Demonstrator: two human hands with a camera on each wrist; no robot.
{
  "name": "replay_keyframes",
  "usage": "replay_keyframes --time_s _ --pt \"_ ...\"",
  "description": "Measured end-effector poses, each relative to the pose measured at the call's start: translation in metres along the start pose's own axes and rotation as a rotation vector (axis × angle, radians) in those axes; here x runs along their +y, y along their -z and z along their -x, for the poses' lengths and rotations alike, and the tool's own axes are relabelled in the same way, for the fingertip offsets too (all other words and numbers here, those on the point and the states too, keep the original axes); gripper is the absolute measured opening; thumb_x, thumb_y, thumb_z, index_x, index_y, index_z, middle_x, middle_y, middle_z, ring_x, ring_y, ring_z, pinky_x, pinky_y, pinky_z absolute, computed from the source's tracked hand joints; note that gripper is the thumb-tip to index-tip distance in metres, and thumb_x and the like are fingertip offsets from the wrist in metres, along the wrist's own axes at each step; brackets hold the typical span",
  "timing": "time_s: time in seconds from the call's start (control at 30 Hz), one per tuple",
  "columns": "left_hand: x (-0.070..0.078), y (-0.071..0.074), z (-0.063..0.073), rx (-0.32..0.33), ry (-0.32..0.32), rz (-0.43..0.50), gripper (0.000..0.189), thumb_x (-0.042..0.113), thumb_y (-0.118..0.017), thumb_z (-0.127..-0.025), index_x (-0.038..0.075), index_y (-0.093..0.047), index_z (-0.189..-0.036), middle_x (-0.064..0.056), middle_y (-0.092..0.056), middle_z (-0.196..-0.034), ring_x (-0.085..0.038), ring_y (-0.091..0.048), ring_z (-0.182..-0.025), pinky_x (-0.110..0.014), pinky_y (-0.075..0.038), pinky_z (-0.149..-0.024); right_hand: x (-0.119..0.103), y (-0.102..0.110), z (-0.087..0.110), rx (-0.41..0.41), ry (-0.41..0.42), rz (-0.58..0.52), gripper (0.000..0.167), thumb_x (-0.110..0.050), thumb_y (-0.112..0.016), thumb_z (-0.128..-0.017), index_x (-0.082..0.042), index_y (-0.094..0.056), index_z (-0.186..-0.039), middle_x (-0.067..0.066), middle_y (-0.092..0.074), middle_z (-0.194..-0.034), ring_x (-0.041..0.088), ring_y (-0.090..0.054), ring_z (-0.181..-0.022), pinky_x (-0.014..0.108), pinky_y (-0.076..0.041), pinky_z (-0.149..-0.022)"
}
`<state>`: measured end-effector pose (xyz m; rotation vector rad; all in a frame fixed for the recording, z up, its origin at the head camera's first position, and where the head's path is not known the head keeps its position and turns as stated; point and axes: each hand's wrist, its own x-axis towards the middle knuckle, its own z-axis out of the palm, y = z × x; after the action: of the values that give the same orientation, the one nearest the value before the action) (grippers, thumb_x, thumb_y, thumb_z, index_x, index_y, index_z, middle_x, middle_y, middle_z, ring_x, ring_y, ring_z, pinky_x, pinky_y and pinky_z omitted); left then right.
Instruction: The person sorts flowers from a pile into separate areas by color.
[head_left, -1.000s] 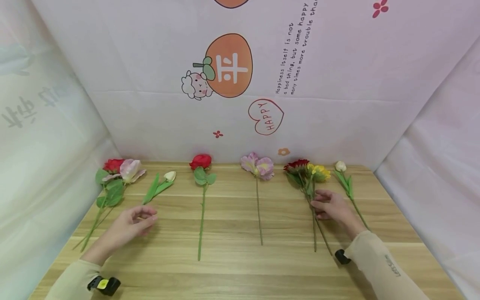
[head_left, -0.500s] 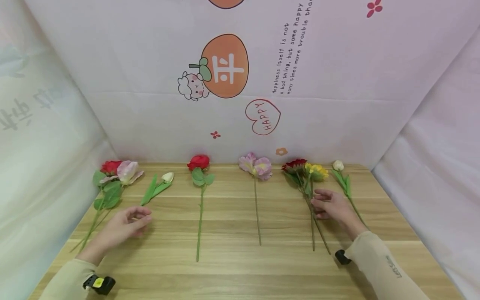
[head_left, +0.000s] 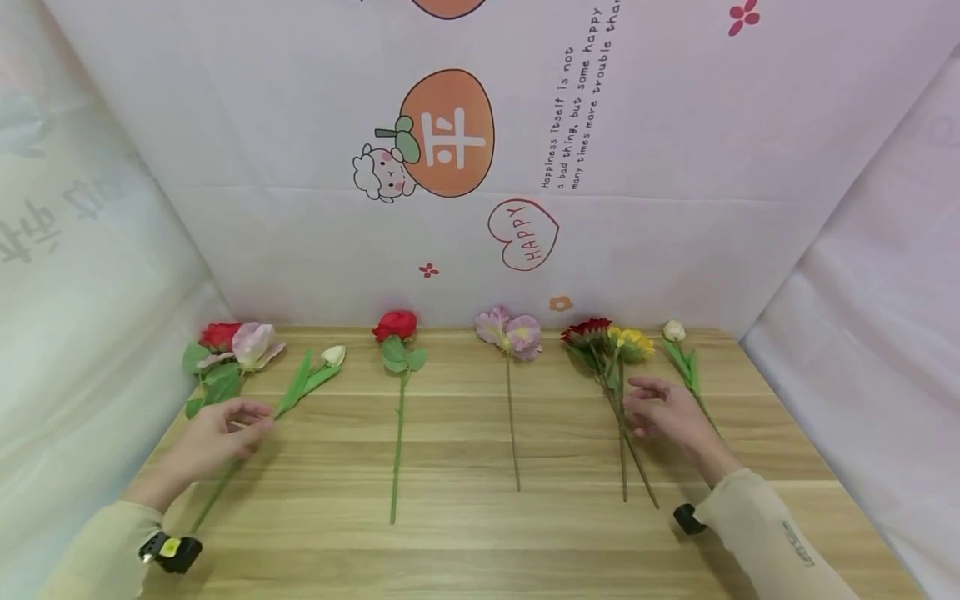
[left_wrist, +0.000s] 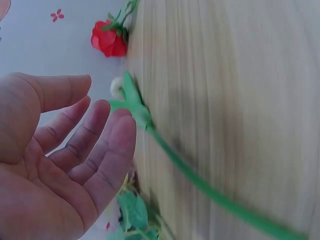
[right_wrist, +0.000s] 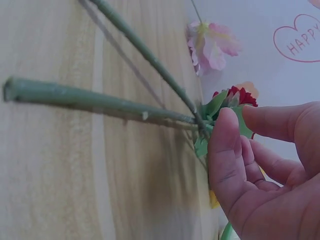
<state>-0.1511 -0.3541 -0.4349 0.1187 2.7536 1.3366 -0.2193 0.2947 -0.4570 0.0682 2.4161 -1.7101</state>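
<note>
My left hand (head_left: 219, 435) hovers over the stem of a white tulip (head_left: 333, 356) with green leaves, its relaxed fingers apart and nothing between them. In the left wrist view the tulip's green stem (left_wrist: 200, 182) runs along the table beside those fingers. My right hand (head_left: 670, 417) is next to the crossed stems of a dark red flower (head_left: 585, 332) and a yellow flower (head_left: 630, 342). Its fingers are loosely bent, with thumb and index tips slightly apart in the right wrist view, where the two stems (right_wrist: 150, 60) pass beyond the fingertips.
A red rose (head_left: 395, 325) and a pale purple flower (head_left: 510, 333) lie separately mid-table. At the left, another red rose (head_left: 220, 335) overlaps a pale pink flower (head_left: 255, 344). A second white tulip (head_left: 674, 331) lies at the right. White printed cloth (head_left: 330, 250) encloses the wooden table (head_left: 465, 550).
My left hand has moved left, from beside the tulip to over its stem, and now covers part of the left pair's stems. The right hand has shifted slightly right, off the stems.
</note>
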Motion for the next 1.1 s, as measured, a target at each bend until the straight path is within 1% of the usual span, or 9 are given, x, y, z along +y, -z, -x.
replay_keyframes --time_s 0.2,0.43,0.53,0.6,0.7,0.77,0.87,0.97,1.1 --pt "0.0 0.013 0.001 0.007 0.008 -0.066 0.04 0.023 -0.065 -0.102 -0.01 -0.059 -0.124 -0.018 -0.068 -0.107 -0.026 -0.069 -0.086 -0.033 -0.061 -0.065 -0.005 -0.001 0.003 -0.009 0.009 -0.005 0.062 -0.018 -0.067 -0.1 0.006 -0.038 -0.15 0.021 -0.047 -0.129 0.023 -0.063 -0.092 0.036 -0.062 -0.074" --pt "0.003 0.017 0.0 -0.024 0.05 -0.072 0.044 0.021 -0.065 -0.101 -0.012 -0.056 -0.128 -0.019 -0.067 -0.108 -0.025 -0.069 -0.086 -0.032 -0.061 -0.068 -0.011 -0.005 0.007 -0.012 0.011 -0.002 0.061 -0.018 -0.067 -0.1 0.004 -0.04 -0.15 0.021 -0.047 -0.132 0.028 -0.066 -0.092 0.039 -0.062 -0.075" --pt "-0.001 0.019 -0.003 -0.053 0.058 -0.113 0.043 0.019 -0.064 -0.101 -0.014 -0.055 -0.128 -0.02 -0.068 -0.108 -0.025 -0.068 -0.088 -0.031 -0.06 -0.067 -0.014 -0.007 0.009 -0.016 0.012 0.007 0.062 -0.02 -0.068 -0.1 0.003 -0.041 -0.15 0.02 -0.048 -0.131 0.029 -0.067 -0.091 0.039 -0.062 -0.075" --pt "-0.006 0.02 -0.005 -0.067 0.057 -0.164 0.043 0.02 -0.066 -0.1 -0.013 -0.057 -0.127 -0.018 -0.069 -0.107 -0.024 -0.067 -0.089 -0.031 -0.059 -0.067 -0.017 -0.008 0.01 -0.019 0.016 0.014 0.062 -0.021 -0.068 -0.1 0.003 -0.042 -0.15 0.02 -0.049 -0.131 0.03 -0.067 -0.092 0.039 -0.063 -0.075" --pt "-0.012 0.019 -0.009 -0.078 0.053 -0.237 0.045 0.024 -0.071 -0.097 -0.01 -0.06 -0.124 -0.015 -0.07 -0.106 -0.025 -0.066 -0.093 -0.03 -0.056 -0.07 -0.019 -0.011 0.012 -0.026 0.018 0.022 0.06 -0.02 -0.068 -0.1 0.003 -0.043 -0.149 0.02 -0.049 -0.13 0.03 -0.067 -0.092 0.038 -0.063 -0.073" --pt "-0.015 0.018 -0.013 -0.078 0.049 -0.275 0.048 0.028 -0.075 -0.094 -0.009 -0.062 -0.122 -0.014 -0.07 -0.106 -0.027 -0.066 -0.097 -0.032 -0.055 -0.074 -0.02 -0.013 0.012 -0.03 0.022 0.03 0.059 -0.019 -0.068 -0.1 0.004 -0.043 -0.149 0.02 -0.05 -0.129 0.03 -0.067 -0.092 0.037 -0.063 -0.072" --pt "-0.017 0.017 -0.019 -0.087 0.043 -0.304 0.051 0.029 -0.078 -0.091 -0.009 -0.063 -0.12 -0.015 -0.07 -0.106 -0.031 -0.065 -0.1 -0.038 -0.055 -0.079 -0.022 -0.014 0.012 -0.037 0.023 0.034 0.058 -0.017 -0.067 -0.1 0.004 -0.043 -0.149 0.02 -0.051 -0.126 0.031 -0.066 -0.09 0.036 -0.063 -0.071" --pt "-0.015 0.015 -0.024 -0.094 0.049 -0.324 0.052 0.029 -0.08 -0.089 -0.01 -0.064 -0.119 -0.014 -0.069 -0.104 -0.031 -0.064 -0.099 -0.043 -0.054 -0.082 -0.022 -0.016 0.011 -0.047 0.02 0.027 0.058 -0.016 -0.067 -0.1 0.005 -0.042 -0.148 0.02 -0.051 -0.124 0.03 -0.064 -0.09 0.035 -0.062 -0.071" --pt "-0.008 0.013 -0.03 -0.11 0.075 -0.342 0.056 0.034 -0.081 -0.088 -0.01 -0.064 -0.119 -0.016 -0.069 -0.105 -0.031 -0.063 -0.099 -0.047 -0.054 -0.082 -0.021 -0.018 0.011 -0.065 0.022 0.015 0.057 -0.014 -0.066 -0.1 0.005 -0.042 -0.148 0.019 -0.05 -0.123 0.03 -0.063 -0.089 0.034 -0.062 -0.07"
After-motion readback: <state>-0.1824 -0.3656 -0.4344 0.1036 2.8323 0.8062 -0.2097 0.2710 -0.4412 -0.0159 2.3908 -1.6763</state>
